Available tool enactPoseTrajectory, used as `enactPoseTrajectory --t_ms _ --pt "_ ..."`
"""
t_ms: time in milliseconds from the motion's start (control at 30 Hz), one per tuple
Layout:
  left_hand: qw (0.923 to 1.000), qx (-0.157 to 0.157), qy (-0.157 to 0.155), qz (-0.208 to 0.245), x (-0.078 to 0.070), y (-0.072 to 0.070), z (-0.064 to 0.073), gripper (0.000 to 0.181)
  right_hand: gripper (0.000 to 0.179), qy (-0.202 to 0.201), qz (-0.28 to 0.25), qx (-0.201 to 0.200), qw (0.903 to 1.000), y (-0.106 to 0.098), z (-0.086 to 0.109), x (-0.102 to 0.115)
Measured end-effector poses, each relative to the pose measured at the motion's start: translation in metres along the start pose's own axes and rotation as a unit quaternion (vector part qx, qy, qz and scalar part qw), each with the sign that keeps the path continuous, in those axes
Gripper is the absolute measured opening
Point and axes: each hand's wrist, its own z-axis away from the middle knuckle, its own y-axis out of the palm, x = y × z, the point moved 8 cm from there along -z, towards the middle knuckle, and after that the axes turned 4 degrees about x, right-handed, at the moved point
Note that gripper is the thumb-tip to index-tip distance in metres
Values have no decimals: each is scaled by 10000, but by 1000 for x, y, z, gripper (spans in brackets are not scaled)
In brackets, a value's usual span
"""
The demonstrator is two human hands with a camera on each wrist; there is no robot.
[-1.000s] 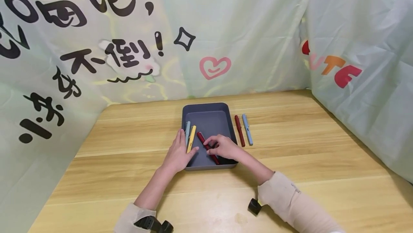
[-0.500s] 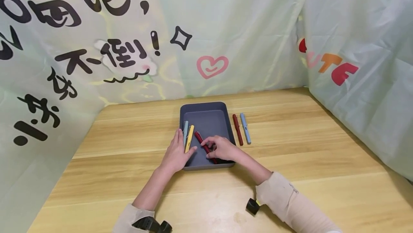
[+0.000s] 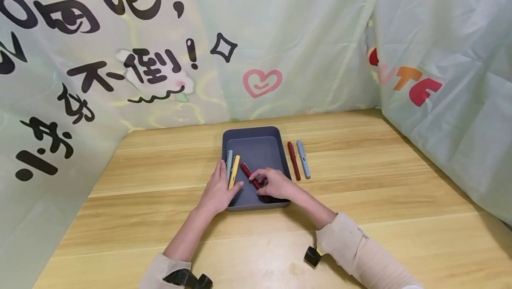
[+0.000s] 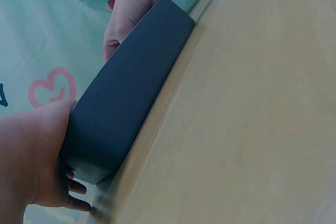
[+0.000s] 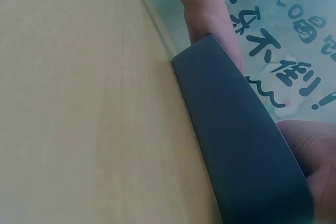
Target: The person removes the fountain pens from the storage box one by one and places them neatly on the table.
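Observation:
A dark grey rectangular tray [image 3: 256,130] sits on the wooden table in the head view. My left hand [image 3: 217,192] grips its left wall, fingers along the outside and thumb over the rim. A grey-blue pen [image 3: 230,161] and a yellow pen [image 3: 235,168] lie side by side in the tray, partly behind that hand. Inside the tray, a dark red pen [image 3: 246,170] lies slanted, and my right hand [image 3: 277,184] pinches it between thumb and fingers. The lower end is partly covered by the hand. Both wrist views show mainly the tray's outer wall [image 4: 121,95].
Right of the tray, another dark red pen [image 3: 294,161] and a light blue pen [image 3: 303,159] lie nearly parallel on the table [image 3: 380,182]. Printed fabric [image 3: 312,49] hangs behind the table and along its sides.
My right thumb has slid slightly down along the dark red pen. The head view has shifted a little; the left hand and the other pens keep their places.

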Motion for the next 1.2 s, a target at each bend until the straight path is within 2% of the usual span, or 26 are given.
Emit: enactPoseTrajectory --t_ms 500,767,1200 --pt "10000 23 -13 -30 -1 -1 -1 89 31 370 -689 -74 9969 -4 0 -5" --pt "10000 -2 -39 8 -1 -2 -1 90 30 500 -867 -36 9950 -2 -1 -8" --pt "10000 -27 -2 -17 1 0 0 89 33 783 -1620 -37 9837 1 -1 -13"
